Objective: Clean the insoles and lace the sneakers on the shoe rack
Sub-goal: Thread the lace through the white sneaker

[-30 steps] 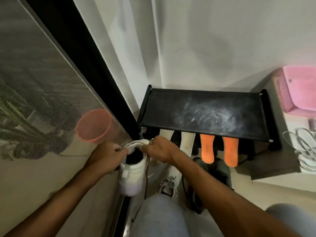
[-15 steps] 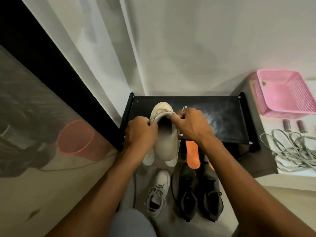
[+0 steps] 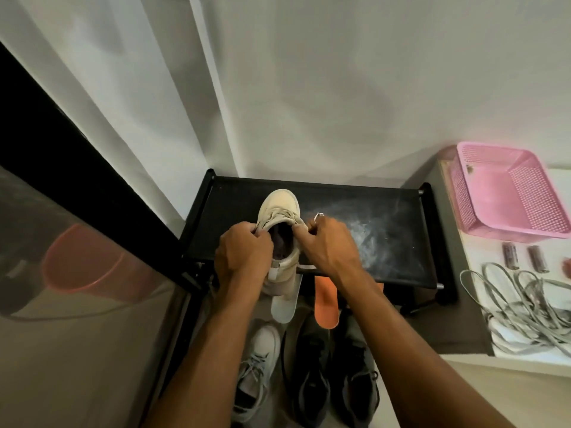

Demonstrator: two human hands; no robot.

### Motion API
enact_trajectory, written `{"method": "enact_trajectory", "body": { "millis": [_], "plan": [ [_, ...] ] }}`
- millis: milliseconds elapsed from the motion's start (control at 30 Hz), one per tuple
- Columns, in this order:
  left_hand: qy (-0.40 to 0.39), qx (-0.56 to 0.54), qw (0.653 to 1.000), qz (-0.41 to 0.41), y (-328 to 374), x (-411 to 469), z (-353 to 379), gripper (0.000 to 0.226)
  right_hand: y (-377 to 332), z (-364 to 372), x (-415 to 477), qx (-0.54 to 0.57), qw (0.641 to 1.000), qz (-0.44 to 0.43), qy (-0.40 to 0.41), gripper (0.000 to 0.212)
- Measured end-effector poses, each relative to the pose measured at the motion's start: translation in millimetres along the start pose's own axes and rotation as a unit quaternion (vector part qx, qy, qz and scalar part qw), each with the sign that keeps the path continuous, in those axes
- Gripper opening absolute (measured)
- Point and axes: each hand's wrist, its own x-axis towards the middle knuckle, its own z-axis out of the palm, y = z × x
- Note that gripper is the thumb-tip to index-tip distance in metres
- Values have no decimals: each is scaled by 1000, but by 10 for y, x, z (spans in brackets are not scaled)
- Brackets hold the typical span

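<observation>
- Head view: the left hand (image 3: 244,251) and the right hand (image 3: 327,245) both grip the beige sneaker (image 3: 279,208), fingers curled over the 2 sides of its collar at the opening
- The sneaker is over the top shelf of the black shoe rack (image 3: 398,199), toe pointing at the wall and heel hanging past the front edge towards the person; whether the sole rests on the shelf cannot be told
- No lace shows on the beige sneaker; its dark inside is open to view between the 2 hands
- A ring (image 3: 318,215) sits on a finger of the right hand
- The shelf top carries pale dusty smears on its right half
- Below the front edge, a white insole (image 3: 284,307) and an orange insole (image 3: 326,304) stick out from a lower shelf, side by side
- On the floor near the person stands a laced pale grey sneaker (image 3: 256,366), and just right of it a pair of black sneakers (image 3: 333,384)
- To the right of the rack, a pink basket (image 3: 500,193) lies on a low surface, with a heap of loose grey laces (image 3: 519,307) nearer the person and 2 small dark cylinders (image 3: 522,257) between them
- At the left, an orange bucket (image 3: 83,261) shows behind a glass panel
</observation>
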Motion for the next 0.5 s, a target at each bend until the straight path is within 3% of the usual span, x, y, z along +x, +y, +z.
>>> {"method": "enact_trajectory", "body": {
  "millis": [100,400,500],
  "plan": [
    [-33,10,999,16,37,49,-76,15,61,-44,72,12,1000,8,16,47],
    [-123,-38,992,-7,108,156,-28,25,121,19,157,112,993,28,37,22],
    [-143,-37,989,-1,100,182,-25,45,125,-24,183,152,988,25,24,17]
  ]
}}
